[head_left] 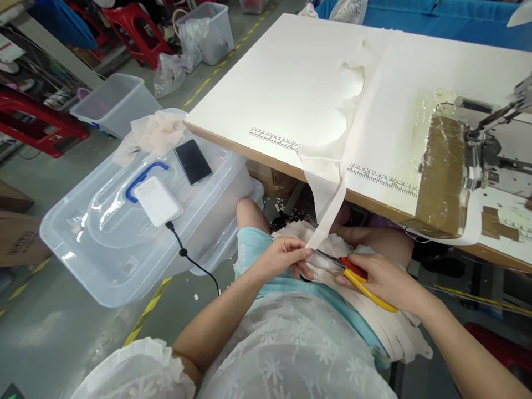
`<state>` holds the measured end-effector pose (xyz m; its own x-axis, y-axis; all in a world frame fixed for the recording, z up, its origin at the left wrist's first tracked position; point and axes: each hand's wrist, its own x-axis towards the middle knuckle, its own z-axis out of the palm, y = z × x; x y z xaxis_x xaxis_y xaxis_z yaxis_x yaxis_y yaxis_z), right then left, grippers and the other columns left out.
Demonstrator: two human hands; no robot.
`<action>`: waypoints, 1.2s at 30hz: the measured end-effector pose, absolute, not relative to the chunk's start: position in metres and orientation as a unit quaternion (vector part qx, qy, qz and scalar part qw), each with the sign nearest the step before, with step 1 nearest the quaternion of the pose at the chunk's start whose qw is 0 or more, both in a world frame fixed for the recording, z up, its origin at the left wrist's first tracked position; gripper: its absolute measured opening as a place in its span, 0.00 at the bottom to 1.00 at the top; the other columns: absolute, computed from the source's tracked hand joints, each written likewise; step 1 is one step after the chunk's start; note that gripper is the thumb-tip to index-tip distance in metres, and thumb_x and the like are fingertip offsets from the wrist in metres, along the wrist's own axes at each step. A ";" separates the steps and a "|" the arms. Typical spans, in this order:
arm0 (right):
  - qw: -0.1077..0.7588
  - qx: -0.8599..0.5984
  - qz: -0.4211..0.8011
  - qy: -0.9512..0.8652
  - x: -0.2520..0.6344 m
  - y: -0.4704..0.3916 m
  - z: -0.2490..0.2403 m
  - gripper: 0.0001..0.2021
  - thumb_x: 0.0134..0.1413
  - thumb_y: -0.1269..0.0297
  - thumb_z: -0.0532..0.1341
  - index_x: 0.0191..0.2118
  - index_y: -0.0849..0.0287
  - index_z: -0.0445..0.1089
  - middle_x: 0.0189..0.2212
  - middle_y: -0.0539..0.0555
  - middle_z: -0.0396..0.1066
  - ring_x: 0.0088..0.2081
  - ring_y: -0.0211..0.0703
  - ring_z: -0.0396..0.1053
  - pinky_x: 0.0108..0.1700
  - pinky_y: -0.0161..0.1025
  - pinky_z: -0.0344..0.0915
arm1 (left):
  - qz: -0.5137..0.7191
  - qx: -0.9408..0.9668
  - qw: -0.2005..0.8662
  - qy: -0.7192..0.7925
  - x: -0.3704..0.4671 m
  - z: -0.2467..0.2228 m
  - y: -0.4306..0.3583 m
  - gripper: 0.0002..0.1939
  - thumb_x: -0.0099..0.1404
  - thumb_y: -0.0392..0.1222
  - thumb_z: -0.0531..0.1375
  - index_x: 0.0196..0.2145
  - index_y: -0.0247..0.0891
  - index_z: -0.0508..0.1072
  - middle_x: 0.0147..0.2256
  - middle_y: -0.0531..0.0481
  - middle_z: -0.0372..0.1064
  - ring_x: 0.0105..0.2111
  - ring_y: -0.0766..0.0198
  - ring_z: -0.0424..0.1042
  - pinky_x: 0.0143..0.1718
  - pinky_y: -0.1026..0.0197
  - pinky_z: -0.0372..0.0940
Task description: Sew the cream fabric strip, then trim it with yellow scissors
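Note:
Over my lap, my left hand (288,257) pinches the end of a white fabric strip (332,212). The strip runs up over the table edge and joins more pale cloth on the tabletop. My right hand (376,277) grips scissors (361,282) with yellow and red handles and dark blades. The blades point left at the strip, close beside my left fingertips; whether they touch the fabric I cannot tell. Several cream fabric pieces (386,316) lie across my lap beneath both hands.
A sewing machine (486,144) stands at the right of the white table (257,72), which has printed rulers. At left, a lidded plastic bin (103,227) carries a phone (193,161), a white power bank (158,200) with a cable, and cloth (155,136). Red stools (135,33) stand beyond.

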<state>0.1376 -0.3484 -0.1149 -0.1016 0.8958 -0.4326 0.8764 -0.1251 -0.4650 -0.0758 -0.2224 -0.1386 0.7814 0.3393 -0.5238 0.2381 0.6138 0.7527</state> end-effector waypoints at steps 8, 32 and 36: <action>0.018 -0.679 0.324 -0.659 0.135 -0.345 -0.115 0.25 0.60 0.39 0.49 0.21 0.53 0.48 0.16 0.48 0.58 0.20 0.41 0.57 0.24 0.38 0.46 | 0.033 0.437 0.839 0.322 -0.077 -0.137 -0.221 0.25 0.52 0.61 0.69 0.29 0.33 0.72 0.22 0.47 0.75 0.24 0.61 0.77 0.21 0.68 0.65; 0.146 -0.731 0.325 -0.582 0.131 -0.396 -0.156 0.18 0.60 0.49 0.56 0.25 0.53 0.54 0.21 0.47 0.62 0.23 0.41 0.65 0.25 0.34 0.59 | 0.337 0.811 0.372 0.301 -0.044 -0.135 -0.188 0.13 0.68 0.48 0.58 0.44 0.38 0.74 0.45 0.42 0.70 0.47 0.55 0.67 0.50 0.54 0.62; 0.197 -0.738 0.258 -0.591 0.139 -0.399 -0.170 0.15 0.58 0.52 0.58 0.26 0.53 0.59 0.20 0.47 0.64 0.22 0.40 0.66 0.25 0.34 0.61 | 0.289 0.757 0.483 0.333 -0.034 -0.164 -0.184 0.15 0.72 0.47 0.51 0.33 0.37 0.71 0.31 0.48 0.70 0.33 0.62 0.69 0.37 0.63 0.63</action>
